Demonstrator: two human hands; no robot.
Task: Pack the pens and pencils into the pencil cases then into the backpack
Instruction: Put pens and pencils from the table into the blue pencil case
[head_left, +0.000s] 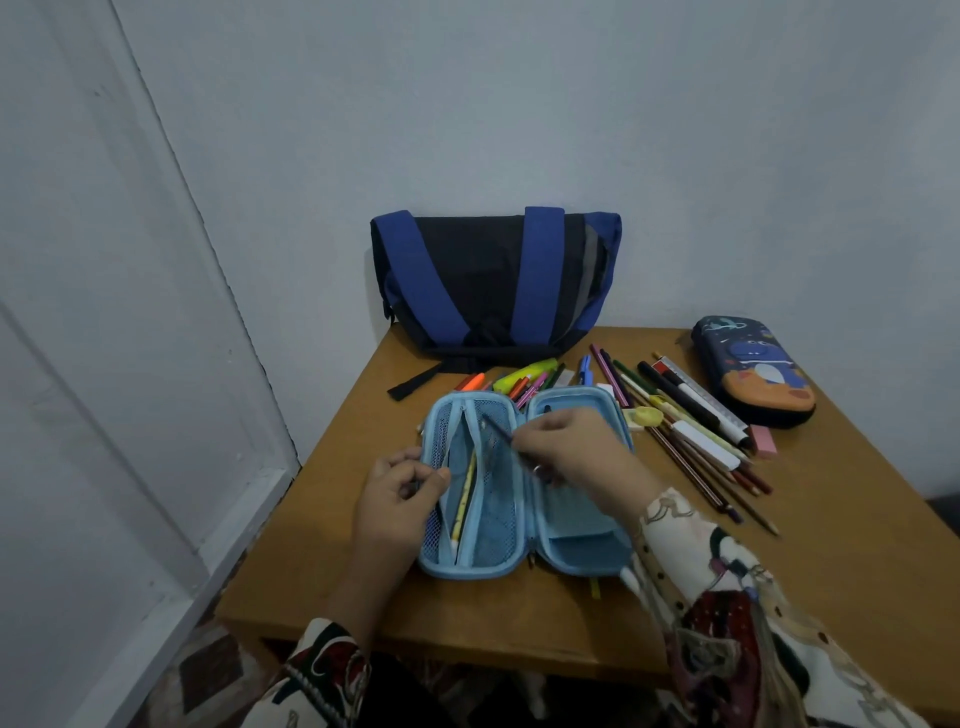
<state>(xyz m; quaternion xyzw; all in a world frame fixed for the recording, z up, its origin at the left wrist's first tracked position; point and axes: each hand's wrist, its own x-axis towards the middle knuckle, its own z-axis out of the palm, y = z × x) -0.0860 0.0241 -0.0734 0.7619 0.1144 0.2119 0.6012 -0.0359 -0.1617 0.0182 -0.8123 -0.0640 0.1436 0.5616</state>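
A light blue pencil case (498, 551) lies open flat on the wooden table (852, 571). Its left half has a mesh pocket with a yellow pencil (464, 496) inside. My left hand (397, 493) pinches the edge of that mesh pocket and holds it apart. My right hand (571, 447) grips a dark pencil (498, 431), whose tip points up-left over the pocket. Behind the case lies a pile of pens and markers (524, 379). More pencils and pens (691, 431) spread to the right. A blue and black backpack (493, 280) leans against the wall at the back.
A second, dark blue pencil case (753, 371) with a cartoon print lies shut at the right rear. A pink eraser (762, 441) and a ruler (701, 389) lie beside it. A white door (104, 364) stands to the left of the table.
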